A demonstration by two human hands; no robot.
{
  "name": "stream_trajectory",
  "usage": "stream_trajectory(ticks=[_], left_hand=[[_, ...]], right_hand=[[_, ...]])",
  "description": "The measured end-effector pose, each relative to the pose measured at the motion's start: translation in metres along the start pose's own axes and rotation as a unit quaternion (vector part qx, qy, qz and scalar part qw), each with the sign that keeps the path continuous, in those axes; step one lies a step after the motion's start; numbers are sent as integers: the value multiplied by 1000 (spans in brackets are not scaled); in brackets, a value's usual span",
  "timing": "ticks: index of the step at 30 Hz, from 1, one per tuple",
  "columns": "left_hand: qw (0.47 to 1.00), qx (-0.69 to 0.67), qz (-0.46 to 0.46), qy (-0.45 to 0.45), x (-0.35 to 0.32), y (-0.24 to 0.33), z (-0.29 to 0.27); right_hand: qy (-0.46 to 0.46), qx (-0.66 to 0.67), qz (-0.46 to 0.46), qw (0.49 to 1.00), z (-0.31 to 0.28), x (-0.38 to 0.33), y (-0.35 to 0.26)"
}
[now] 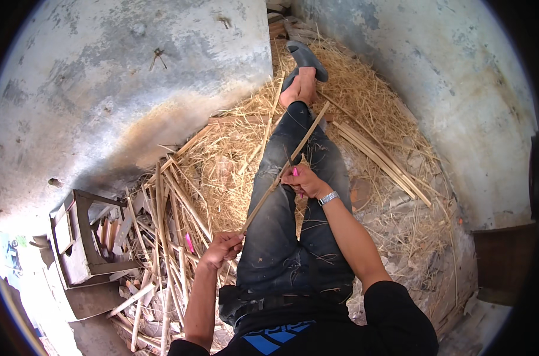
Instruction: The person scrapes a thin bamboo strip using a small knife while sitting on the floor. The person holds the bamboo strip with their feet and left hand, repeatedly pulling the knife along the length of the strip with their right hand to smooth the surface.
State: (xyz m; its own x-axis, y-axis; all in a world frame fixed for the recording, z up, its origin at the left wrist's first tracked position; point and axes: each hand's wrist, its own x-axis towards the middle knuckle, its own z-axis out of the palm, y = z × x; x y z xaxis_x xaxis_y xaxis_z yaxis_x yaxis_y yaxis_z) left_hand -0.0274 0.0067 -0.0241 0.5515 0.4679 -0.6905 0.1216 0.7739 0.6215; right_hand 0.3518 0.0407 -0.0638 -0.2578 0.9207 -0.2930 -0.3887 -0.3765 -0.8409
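Note:
A long, narrow bamboo strip [308, 133] lies slantwise over my outstretched legs, its far end near my shins. My left hand [223, 248] pinches the near end of the strip beside my left thigh. Above my knees, my right hand [303, 181] is closed round a pink-handled knife [289, 158], whose thin dark blade points away from me and meets the strip. Part of the handle is hidden by my fingers.
Bamboo sticks [162, 237] are heaped at my left, by a broken wooden frame [82, 243]. Several split strips [376, 155] lie right of my legs. Straw [364, 101] and shavings cover the ground between two weathered walls [150, 65]. Grey sandals [307, 58] are at my feet.

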Motion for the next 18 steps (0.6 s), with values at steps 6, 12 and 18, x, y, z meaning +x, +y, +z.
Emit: stream_trajectory(ticks=[6, 12, 18], left_hand=[[991, 101, 52, 67, 1, -2, 3], [899, 325, 215, 199, -15, -13, 34], [887, 340, 202, 238, -27, -10, 58]], right_hand=[[51, -27, 25, 998, 17, 0, -8], [290, -317, -170, 887, 39, -19, -11], [217, -315, -181, 906, 78, -52, -10]])
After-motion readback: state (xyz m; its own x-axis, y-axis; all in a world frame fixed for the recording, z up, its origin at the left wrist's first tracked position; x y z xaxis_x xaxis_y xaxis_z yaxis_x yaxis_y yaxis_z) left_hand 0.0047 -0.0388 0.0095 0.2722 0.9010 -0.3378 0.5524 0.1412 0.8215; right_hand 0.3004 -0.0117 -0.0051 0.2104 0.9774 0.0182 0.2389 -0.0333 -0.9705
